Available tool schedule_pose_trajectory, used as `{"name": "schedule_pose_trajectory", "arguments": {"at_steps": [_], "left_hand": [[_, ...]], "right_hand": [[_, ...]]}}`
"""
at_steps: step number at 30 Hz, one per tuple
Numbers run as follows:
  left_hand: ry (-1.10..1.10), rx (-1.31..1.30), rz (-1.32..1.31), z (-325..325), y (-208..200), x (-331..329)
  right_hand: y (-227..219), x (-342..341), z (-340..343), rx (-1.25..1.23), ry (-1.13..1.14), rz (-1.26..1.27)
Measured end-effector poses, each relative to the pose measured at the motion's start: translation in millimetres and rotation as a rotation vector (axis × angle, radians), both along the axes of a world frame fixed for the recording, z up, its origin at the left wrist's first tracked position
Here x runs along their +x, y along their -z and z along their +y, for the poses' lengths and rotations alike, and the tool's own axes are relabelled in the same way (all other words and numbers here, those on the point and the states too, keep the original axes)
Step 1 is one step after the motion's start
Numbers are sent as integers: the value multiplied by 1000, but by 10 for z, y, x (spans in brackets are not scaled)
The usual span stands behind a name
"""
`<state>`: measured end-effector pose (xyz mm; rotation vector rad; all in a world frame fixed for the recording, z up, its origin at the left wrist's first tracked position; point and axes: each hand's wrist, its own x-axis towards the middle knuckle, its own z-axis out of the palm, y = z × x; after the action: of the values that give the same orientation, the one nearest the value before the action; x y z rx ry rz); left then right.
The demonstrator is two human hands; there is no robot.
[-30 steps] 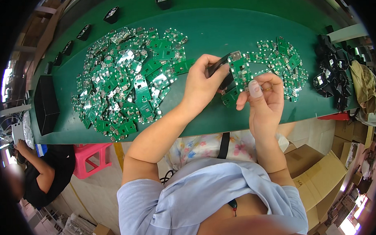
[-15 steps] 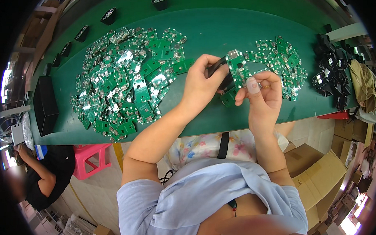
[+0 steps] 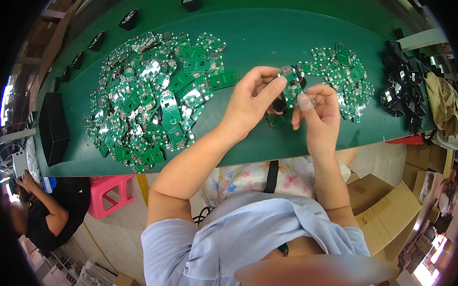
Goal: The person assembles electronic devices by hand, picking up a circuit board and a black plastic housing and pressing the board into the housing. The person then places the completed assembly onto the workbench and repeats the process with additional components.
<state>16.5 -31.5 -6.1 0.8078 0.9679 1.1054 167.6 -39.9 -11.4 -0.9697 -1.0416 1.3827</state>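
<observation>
Above the green table, my left hand is closed round a black plastic casing, mostly hidden behind the fingers. A green circuit board lies against the casing, and my left thumb presses on its upper part. My right hand pinches the lower right edge of that board between thumb and fingers. Just below my hands another circuit board rests on the tabletop, partly covered. A smaller heap of circuit boards spreads out right of my right hand.
A large heap of circuit boards covers the left half of the table. Black casings pile up at the right end by a brown bag. A black box stands at the left end. Several small black casings line the far edge.
The circuit board has come down against the black casing, which has turned in my left hand. My left thumb has moved onto the board; my right hand stays at its lower end.
</observation>
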Motion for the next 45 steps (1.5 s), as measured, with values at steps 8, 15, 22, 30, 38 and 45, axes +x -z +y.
{"name": "schedule_pose_trajectory", "arguments": {"at_steps": [8,15,22,30,38,45], "left_hand": [[-44,103,274,0,132,57],[-199,367,409,-53,73,108],[-266,697,585,-18,26,-2],[-253,709,609,-15,46,36],[-117,521,337,-5,94,26],[-51,364,365,-75,-101,-6]], "right_hand": [[66,-26,93,369,159,-509],[-37,-38,134,430,146,-542],[-285,55,226,872,92,-1067],[-366,64,256,999,47,-1181],[-170,70,219,723,46,-799],[-231,140,258,792,26,-881]]}}
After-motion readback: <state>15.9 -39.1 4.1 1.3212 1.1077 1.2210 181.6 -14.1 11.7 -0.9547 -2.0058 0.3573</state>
